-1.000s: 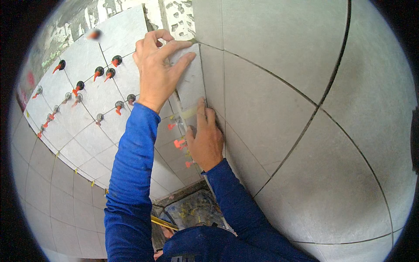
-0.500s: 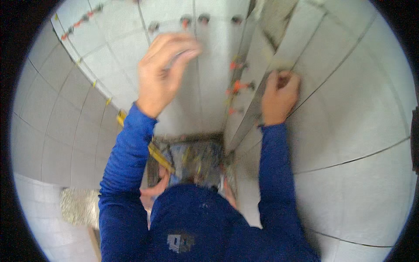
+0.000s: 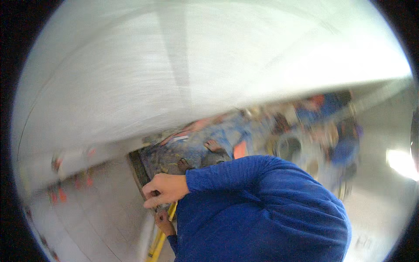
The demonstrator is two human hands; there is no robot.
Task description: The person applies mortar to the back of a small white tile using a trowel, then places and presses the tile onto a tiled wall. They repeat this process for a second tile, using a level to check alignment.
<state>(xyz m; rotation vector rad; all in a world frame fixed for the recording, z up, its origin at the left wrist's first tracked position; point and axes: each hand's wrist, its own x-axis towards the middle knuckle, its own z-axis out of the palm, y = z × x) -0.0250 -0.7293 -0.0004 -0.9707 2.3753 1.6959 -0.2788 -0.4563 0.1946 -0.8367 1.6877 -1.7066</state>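
My right hand reaches across my body in a blue sleeve, fingers and thumb curled together around a small dark gap. What it holds, if anything, I cannot make out. Just below it is my left hand, smaller in view and also curled, with its contents too blurred to name. A yellow bar, like a spirit level, slants downward beside my left hand. Whether that hand touches the bar cannot be told. Both hands are near the dark wall-side edge of the floor.
A large pale tiled wall fills the upper view. Red tile-levelling clips dot the tiles at left. Bare feet stand on the blue, littered floor. A bucket and blurred clutter lie to the right.
The view has swung round to the right, bringing the littered floor into sight. My hands, formerly raised apart against the tiles, are now low and close together.
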